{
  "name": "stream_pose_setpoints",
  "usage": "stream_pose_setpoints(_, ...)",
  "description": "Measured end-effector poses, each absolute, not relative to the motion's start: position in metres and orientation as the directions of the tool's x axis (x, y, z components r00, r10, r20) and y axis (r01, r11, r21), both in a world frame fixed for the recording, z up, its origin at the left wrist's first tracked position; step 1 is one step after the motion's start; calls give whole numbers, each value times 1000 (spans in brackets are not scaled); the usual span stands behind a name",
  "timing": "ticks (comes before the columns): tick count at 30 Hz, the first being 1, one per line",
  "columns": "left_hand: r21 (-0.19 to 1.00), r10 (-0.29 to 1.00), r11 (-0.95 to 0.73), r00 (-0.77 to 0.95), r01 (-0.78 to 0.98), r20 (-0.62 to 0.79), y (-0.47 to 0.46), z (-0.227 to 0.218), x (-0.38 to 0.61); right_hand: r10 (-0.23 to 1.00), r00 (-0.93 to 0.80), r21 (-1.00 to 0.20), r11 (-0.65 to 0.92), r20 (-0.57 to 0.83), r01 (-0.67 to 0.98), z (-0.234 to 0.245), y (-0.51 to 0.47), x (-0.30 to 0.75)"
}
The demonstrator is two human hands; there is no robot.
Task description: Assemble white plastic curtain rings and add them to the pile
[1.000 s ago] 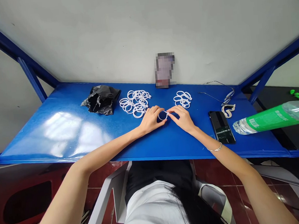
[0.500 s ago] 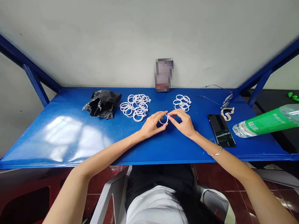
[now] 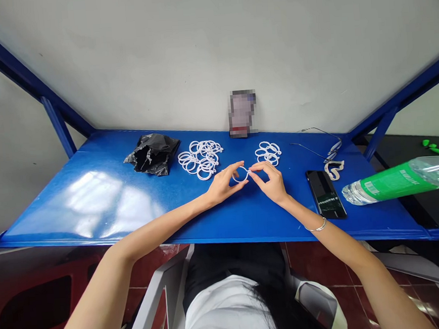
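Both of my hands hold one white plastic ring [image 3: 240, 174] just above the blue table [image 3: 92, 194]. My left hand [image 3: 224, 183] pinches its left side and my right hand [image 3: 270, 181] pinches its right side. A big heap of the same white rings [image 3: 200, 158] lies behind my left hand. A smaller heap of rings [image 3: 267, 152] lies behind my right hand.
A crumpled black plastic bag [image 3: 152, 153] lies left of the big heap. A black phone [image 3: 325, 193], a heart-shaped clip [image 3: 334, 168], glasses [image 3: 322, 145] and a lying green-labelled water bottle [image 3: 395, 181] are at the right. A blurred small object [image 3: 242, 113] leans on the wall.
Both hands have lifted the ring off the table top and now hold it slightly higher between the fingertips. The view has tilted a little.
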State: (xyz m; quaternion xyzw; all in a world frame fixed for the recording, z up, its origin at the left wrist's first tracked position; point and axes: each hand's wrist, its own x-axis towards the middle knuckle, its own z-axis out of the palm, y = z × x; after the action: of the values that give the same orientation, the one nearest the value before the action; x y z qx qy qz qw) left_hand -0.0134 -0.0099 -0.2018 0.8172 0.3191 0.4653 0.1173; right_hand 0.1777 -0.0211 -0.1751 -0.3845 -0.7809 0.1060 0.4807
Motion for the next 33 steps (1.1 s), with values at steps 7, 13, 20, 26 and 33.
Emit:
stream_pose_setpoints(7,469,625,-771,376,430,684,-8,-201,-14,728,-310,-514,664,612,544,-176,-19,179)
stream_pose_setpoints(13,444,604,-787,387,429,697,-9,-198,-15,718,-367,-466,676,592,570,-178,-18,182)
stream_pose_setpoints(20,448,596,-798,415,404,687,-9,-199,-16,731,-371,-472,665,573,580,-178,-18,183)
stream_pose_setpoints(26,449,577,-814,433,368,693,-9,-199,-17,712,-395,-453,685,581,570,-179,-17,185)
stream_pose_setpoints(33,468,616,-787,462,402,638,-9,-198,-17,692,-428,-407,702,581,584,-179,-18,184)
